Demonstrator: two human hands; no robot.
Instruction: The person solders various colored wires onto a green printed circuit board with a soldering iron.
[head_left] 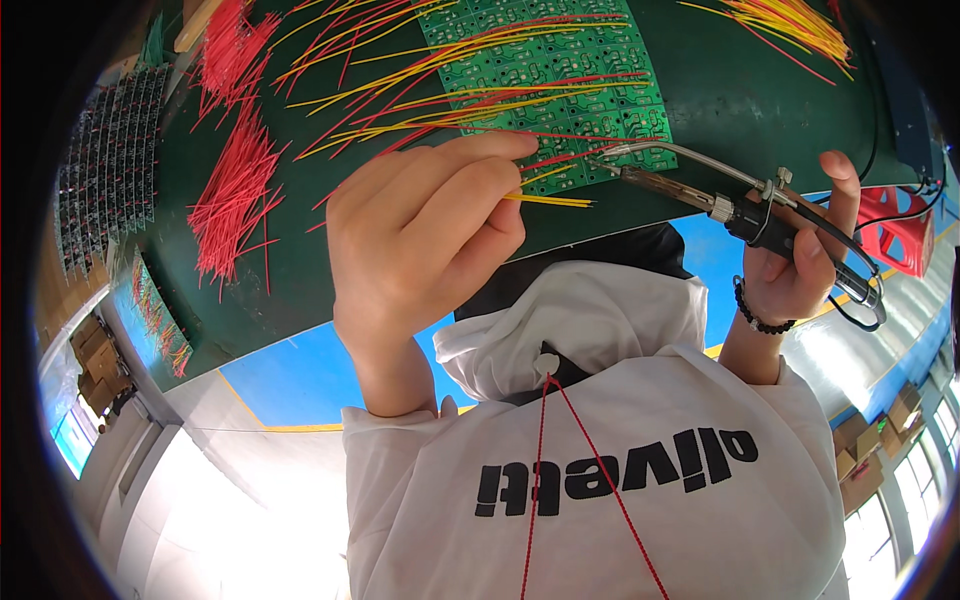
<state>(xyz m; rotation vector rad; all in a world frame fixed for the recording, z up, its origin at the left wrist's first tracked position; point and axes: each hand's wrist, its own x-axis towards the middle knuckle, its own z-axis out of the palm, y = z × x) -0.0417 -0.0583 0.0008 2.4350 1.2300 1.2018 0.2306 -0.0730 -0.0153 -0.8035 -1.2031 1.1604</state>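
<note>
- Pinching wires [550,202] with my left hand [425,215], fingers curled in; yellow ends stick out rightward, just off the near edge of the board [640,75].
- My right hand [780,285] is wrapped around the black handle of the iron [762,228], one finger raised; a dark bracelet [757,312] sits on that wrist.
- The iron points left, its tip over the near part of the board, close to a red wire; whether they touch, I cannot tell.
- A bent metal tube [700,159] is clamped along the iron, its end beside the tip.
- The green board lies flat on the bench [310,285], beyond my hands, with red and yellow strands [455,112] reaching left from it.
- Left on the bench are a nearer red heap [237,190] and a farther one [228,50].
- Far right lies a yellow-and-red bundle [800,30].
- Right, past the bench, stands a red stool [905,235].
</note>
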